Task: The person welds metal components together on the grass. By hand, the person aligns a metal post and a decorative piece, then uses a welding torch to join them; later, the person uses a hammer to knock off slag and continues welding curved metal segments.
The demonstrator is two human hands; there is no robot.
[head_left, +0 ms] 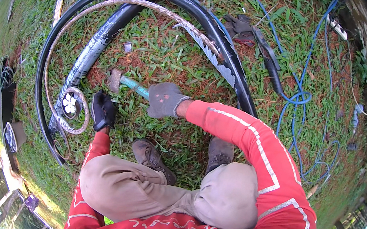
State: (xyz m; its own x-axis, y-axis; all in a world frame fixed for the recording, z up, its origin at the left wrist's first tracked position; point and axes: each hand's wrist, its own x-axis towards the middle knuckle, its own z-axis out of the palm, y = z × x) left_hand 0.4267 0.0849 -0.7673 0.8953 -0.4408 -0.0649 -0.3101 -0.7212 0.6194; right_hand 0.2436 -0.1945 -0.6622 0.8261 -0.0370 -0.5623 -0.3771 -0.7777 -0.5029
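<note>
My right hand (pixel 166 100), in a grey glove, grips the green handle (pixel 132 84) of a hammer, whose rusty metal head (pixel 115 80) is just above the grass. My left hand (pixel 103 111), in a black glove, is curled beside the spiral end of a pale, rusty strip (pixel 83 110); what it holds, if anything, is hidden. Inside that curl shows a white flower-shaped piece (pixel 70 103). A long dark pipe with flaking silvery coating (pixel 92 51) lies behind the curl. A black curved tube (pixel 197 12) arches round both hands, with a jagged silvery band (pixel 218 63) along its right part.
Blue hoses (pixel 297 97) loop over the grass at the right, near a dark ribbed piece (pixel 272 70), a dark cloth (pixel 239 27) and a white strip (pixel 338 28). My boots (pixel 150 156) are below the hands. A dark object (pixel 5 91) lies at the far left.
</note>
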